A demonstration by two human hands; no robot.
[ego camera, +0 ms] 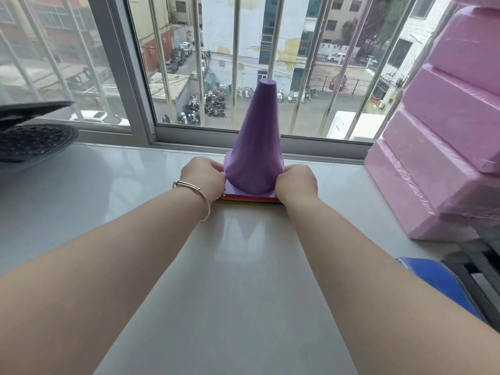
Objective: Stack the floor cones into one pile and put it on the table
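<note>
The cone pile (pixel 254 147) stands on the worktop (pixel 243 266) at its far edge, near the window, with the left hand (pixel 203 177) and right hand (pixel 296 184) each in a grip on its stacked bases. Letting go unevenly could tip it (a judgement). Its long axis runs upright, tip up.

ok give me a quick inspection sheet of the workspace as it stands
surface: glossy pale table, bare in the middle
job's things: cone stack, purple on top, coloured bases beneath, upright on the table by the window
clutter: pink wrapped blocks at right, black perforated object at left, blue item at the lower right edge
hands: left hand and right hand gripping the base edges
cables: nothing seen
surroundings: barred window over a street
</note>
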